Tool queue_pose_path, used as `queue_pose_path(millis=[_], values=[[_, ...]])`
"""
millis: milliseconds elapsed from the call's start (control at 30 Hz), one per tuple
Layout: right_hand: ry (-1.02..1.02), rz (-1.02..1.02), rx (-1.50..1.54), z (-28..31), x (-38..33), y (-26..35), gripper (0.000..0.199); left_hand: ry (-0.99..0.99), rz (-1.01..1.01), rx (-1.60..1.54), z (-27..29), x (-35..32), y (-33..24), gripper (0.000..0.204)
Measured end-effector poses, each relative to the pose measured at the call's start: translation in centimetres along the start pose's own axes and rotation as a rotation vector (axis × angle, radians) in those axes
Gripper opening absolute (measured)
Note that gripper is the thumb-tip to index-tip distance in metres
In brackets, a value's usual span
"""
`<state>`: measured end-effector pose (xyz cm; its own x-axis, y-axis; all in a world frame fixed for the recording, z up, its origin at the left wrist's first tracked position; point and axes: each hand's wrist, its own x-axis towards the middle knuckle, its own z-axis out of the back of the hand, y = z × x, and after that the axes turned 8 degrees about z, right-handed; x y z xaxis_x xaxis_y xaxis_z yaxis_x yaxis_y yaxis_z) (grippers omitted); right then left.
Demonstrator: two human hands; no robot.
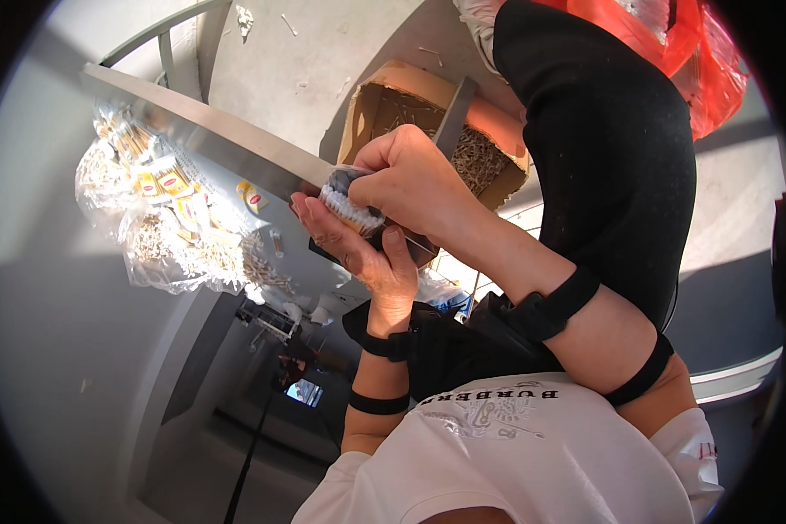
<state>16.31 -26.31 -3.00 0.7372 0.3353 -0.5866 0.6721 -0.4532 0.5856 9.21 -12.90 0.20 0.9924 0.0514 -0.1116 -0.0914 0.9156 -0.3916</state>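
Observation:
A pack of cotton swabs (348,208) with white tips packed side by side lies in my left hand (358,249). The left palm is turned up beneath it, and the fingers and thumb hold it from the sides. Clear film seems to wrap the swabs. Over the top of the pack, my right hand (415,183) is closed, its fingers bent and pinching at the pack's upper edge. What exactly lies between those fingertips is partly hidden. Both hands are just beside the metal edge (236,135) of the table.
Loose swabs and clear bags with yellow-labelled packs (179,205) are heaped on the table at left. Below my hands' far side, a cardboard box (393,79) on the floor holds many sticks. A red plastic bag (707,79) is at far right. Stray swabs litter the floor.

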Motion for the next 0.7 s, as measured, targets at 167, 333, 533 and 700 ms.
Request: queue_pose_path(millis=[167,333,533,700], values=[[0.045,0.034,-0.148,0.6,0.3,0.3,0.017,0.007,-0.079,0.146,0.1,0.1,0.1,0.086],[0.062,0.073,-0.203,0.8,0.7,0.1,0.018,-0.003,-0.091,0.168,0.1,0.1,0.2,0.084],[0.128,0.068,-0.269,1.1,0.5,0.9,0.022,-0.008,-0.103,0.170,0.1,0.0,0.4,0.083],[0.180,0.063,-0.357,1.2,0.5,1.6,0.024,-0.017,-0.106,0.164,0.0,-0.1,0.4,0.082]])
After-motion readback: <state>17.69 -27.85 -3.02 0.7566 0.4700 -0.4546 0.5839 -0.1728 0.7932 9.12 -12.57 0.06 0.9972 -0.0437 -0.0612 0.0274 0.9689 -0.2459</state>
